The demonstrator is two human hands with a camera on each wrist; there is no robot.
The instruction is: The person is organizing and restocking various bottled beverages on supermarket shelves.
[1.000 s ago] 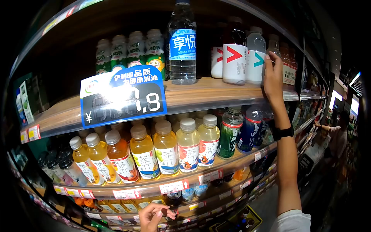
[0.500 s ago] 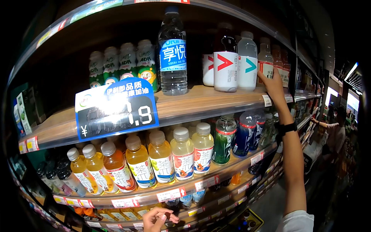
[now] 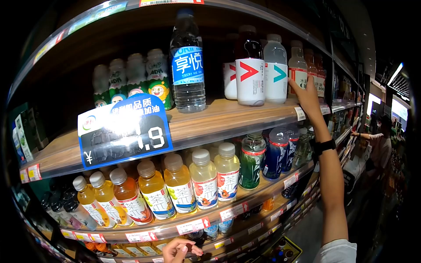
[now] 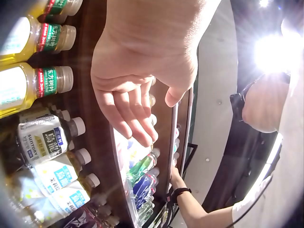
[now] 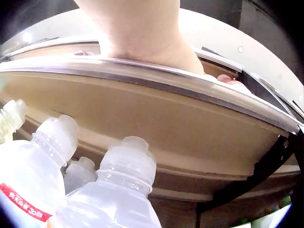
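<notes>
Just left of the right hand (image 3: 308, 98), a pale bottle (image 3: 275, 72) blocks the way; another bottle (image 3: 297, 62) stands directly ahead, and the shelf edge (image 3: 237, 126) bars passage below. Farther left, bare board (image 3: 215, 99) leaves a gap beside the water bottle (image 3: 187, 70). Free air lies between the left hand (image 3: 181, 250) and right forearm (image 3: 333, 193); tea bottles (image 3: 204, 186) stand above the left hand.

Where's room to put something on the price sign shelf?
Bare wood shows between the clear blue-labelled plastic bottle and the white-labelled red-V bottles, and left of the blue price sign. The right end, around the right hand, is crowded.
</notes>
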